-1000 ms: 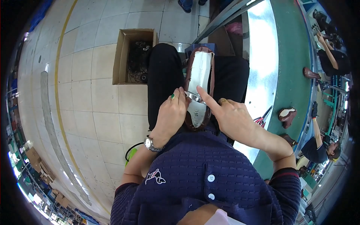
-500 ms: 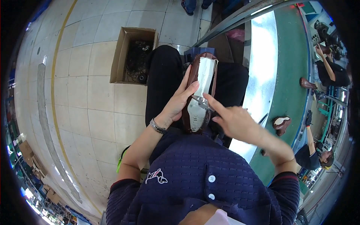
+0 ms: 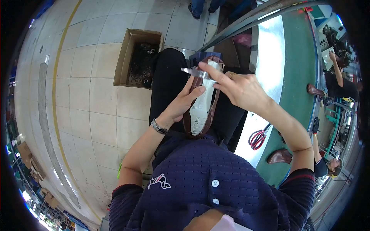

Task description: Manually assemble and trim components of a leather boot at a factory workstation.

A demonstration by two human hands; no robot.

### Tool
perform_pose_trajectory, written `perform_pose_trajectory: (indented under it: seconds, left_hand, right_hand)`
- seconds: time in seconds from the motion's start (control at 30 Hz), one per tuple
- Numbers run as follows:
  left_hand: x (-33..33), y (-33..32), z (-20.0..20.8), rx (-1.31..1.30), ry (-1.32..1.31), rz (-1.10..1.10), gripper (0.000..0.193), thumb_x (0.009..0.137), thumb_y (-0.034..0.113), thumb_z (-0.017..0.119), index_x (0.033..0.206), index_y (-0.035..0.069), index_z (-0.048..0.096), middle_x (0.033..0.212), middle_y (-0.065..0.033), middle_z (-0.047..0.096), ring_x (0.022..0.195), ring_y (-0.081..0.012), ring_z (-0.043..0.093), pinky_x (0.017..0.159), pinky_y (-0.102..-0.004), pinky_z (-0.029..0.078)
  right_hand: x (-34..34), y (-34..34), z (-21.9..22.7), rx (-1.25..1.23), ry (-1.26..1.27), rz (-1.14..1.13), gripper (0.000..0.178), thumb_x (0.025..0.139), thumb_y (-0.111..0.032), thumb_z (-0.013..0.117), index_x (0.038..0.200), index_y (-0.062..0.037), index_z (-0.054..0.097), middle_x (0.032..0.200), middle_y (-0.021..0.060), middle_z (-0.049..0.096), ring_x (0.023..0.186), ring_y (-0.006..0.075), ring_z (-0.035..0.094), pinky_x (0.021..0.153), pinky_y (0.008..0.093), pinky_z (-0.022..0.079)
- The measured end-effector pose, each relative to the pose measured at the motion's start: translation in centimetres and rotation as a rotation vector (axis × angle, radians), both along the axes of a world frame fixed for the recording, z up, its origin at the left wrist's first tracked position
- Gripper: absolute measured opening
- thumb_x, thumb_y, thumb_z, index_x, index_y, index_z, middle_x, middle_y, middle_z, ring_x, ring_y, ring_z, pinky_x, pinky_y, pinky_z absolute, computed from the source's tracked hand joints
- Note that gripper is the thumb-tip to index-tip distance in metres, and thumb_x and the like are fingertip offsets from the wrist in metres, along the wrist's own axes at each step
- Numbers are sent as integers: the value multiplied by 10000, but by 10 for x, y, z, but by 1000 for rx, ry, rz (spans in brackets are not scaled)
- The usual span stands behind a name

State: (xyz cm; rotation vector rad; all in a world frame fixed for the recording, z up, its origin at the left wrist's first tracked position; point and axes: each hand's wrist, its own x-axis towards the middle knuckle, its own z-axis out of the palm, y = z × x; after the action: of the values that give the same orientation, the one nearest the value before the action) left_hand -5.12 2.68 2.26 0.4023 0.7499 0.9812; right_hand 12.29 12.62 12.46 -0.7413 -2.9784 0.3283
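Note:
Sole up between my knees lies a brown leather shoe (image 3: 187, 118), with a pale board (image 3: 200, 111) along its underside. My left hand (image 3: 180, 104) is closed around the shoe's left side, its thumb pressing on the board's edge. In my right hand (image 3: 243, 88) is a shiny metal tool (image 3: 194, 72) with a flat, tapering end. The tool crosses the far part of the shoe and points left, my index finger stretched along it. Its grip is hidden inside my hand, so I cannot tell its exact kind.
An open cardboard box (image 3: 122, 57) with dark scraps stands on the tiled floor at left. On the right, red-handled scissors (image 3: 257, 139) lie on a metal ledge (image 3: 269, 50) beside a green conveyor belt (image 3: 296, 54). Brown shoes (image 3: 280, 156) sit along it; co-workers (image 3: 341, 82) are beyond.
My right hand and the tool have moved away from me, from the shoe's middle toward its far end. The scissors now show clear of my forearm. Shoes on the belt have shifted.

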Motion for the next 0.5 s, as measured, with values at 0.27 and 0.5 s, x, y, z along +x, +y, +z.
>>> perform_pose_trajectory:
  seconds: [0.27,0.5]
  left_hand:
    - [-6,1,1,-86,-31,-36,857,921,164,654,1565,200,89,1455,-48,398,1270,-142,437,1047,-304,375]
    - [-13,-3,-4,-106,-34,-109,969,857,82,709,1565,233,66,1470,-58,377,1274,-167,443,1060,-330,372]
  right_hand:
    - [4,-15,5,-92,-163,-37,734,927,-91,517,1547,-255,160,588,95,604,463,200,622,386,315,471]
    - [-2,-27,8,-64,-282,-28,696,929,-213,586,1529,-246,234,555,94,570,421,222,576,366,342,436]
